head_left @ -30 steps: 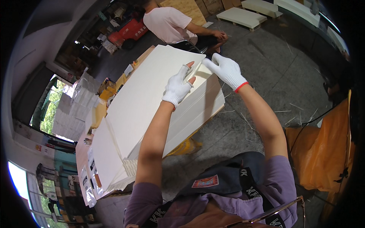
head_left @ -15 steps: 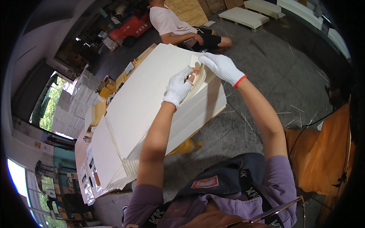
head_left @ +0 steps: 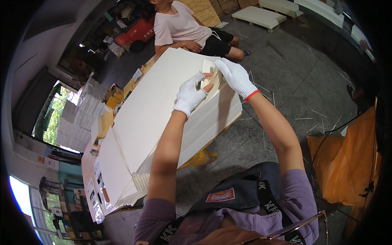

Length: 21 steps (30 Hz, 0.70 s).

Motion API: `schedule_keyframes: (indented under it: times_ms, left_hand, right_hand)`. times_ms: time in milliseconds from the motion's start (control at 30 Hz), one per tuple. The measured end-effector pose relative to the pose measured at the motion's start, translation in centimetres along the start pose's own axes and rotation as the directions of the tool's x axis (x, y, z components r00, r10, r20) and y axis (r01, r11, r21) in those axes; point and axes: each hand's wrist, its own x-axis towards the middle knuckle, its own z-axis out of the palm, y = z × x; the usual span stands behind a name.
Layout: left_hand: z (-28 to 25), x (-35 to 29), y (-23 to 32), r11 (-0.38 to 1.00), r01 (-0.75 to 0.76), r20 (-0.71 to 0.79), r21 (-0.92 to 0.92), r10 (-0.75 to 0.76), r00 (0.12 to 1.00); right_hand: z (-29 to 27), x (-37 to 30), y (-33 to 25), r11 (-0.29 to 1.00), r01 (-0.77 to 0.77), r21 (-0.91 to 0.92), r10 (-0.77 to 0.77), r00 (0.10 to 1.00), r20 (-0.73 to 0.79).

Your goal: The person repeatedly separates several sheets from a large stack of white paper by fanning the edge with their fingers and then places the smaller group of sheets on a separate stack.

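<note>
A tall stack of large white paper sheets [head_left: 151,98] takes up the middle of the view. At its far right corner, a bundle of sheet edges [head_left: 213,81] is bent up and fanned. My left hand [head_left: 190,94], in a white glove with bare thumb and fingertip, rests on the top sheet by this bundle. Its thumb and forefinger are apart, touching the fanned edges. My right hand [head_left: 235,77], in a white glove with a red cuff, is closed over the outer side of the lifted corner. Its fingertips are partly hidden behind the sheets.
A seated person in a pink shirt [head_left: 179,26] is close to the stack's far end. Along the left table edge lies a yellow box [head_left: 114,96]. Paper strips litter the floor [head_left: 281,102] at right, near an orange sheet [head_left: 343,159]. A red forklift [head_left: 136,32] stands behind.
My right hand has shifted slightly left and down around the lifted corner. The left thumb has moved a little away from the forefinger. The seated person has leaned back to the left.
</note>
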Motion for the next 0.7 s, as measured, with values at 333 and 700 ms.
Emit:
schedule_keyframes:
  times_ms: [333, 700]
  left_hand:
    - [-0.1, -0.1, -0.3, 0.998, -0.070, 0.009, 0.005, 0.070, 0.997]
    - [0.2, -0.1, 0.2, 0.996, -0.040, 0.008, 0.082, 0.039, 0.999]
  right_hand:
    - [-0.2, -0.2, -0.4, 0.999, -0.023, -0.033, 0.024, 0.999, 0.035]
    - [0.1, -0.2, 0.0, 1.000, -0.010, 0.000, 0.010, 1.000, 0.024]
